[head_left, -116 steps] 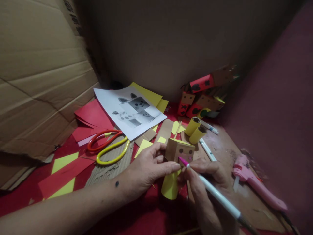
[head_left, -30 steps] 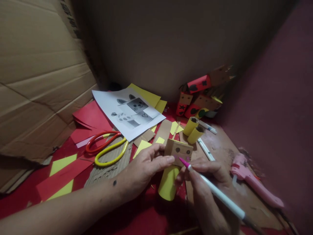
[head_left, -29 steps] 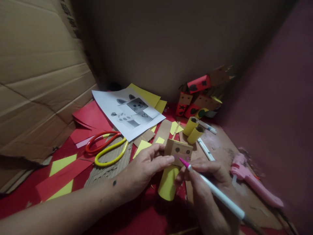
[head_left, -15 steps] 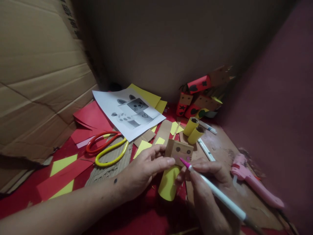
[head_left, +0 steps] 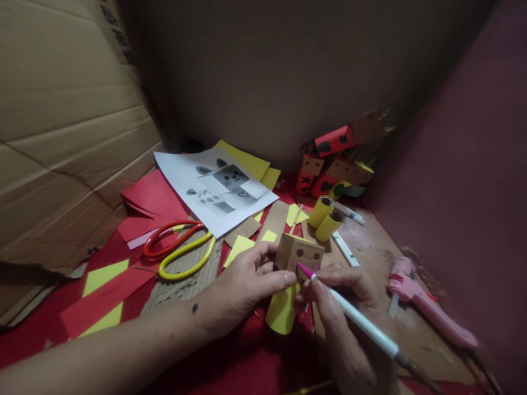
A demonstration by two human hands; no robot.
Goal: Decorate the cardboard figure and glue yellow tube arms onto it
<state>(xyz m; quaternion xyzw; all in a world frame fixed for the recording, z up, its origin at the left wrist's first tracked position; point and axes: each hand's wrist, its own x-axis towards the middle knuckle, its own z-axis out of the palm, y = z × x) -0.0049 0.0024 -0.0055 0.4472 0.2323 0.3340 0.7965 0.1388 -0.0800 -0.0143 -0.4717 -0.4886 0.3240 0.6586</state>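
My left hand (head_left: 247, 280) is closed on a small figure, its thumb on the lower left of the cardboard head (head_left: 303, 253). Two dark eyes and pink marks show on that head, and a yellow paper tube (head_left: 281, 310) forms the body beneath. A white marker with a pink tip (head_left: 358, 315) is pinched in my right hand (head_left: 349, 318). The tip meets the left cheek of the cardboard face. Fingers of my right hand also rest close by the figure's right side.
Red-and-yellow scissors (head_left: 185, 255) and a printed sheet (head_left: 222, 189) lie left. Yellow rolls (head_left: 329, 226), a marker (head_left: 346, 249) and decorated figures (head_left: 333, 164) are behind. A pink glue gun (head_left: 428, 304) lies right. A cardboard panel (head_left: 61, 137) stands left.
The marker tip has moved slightly left and down on the face, with my right hand following. The figure's head has shifted slightly left.
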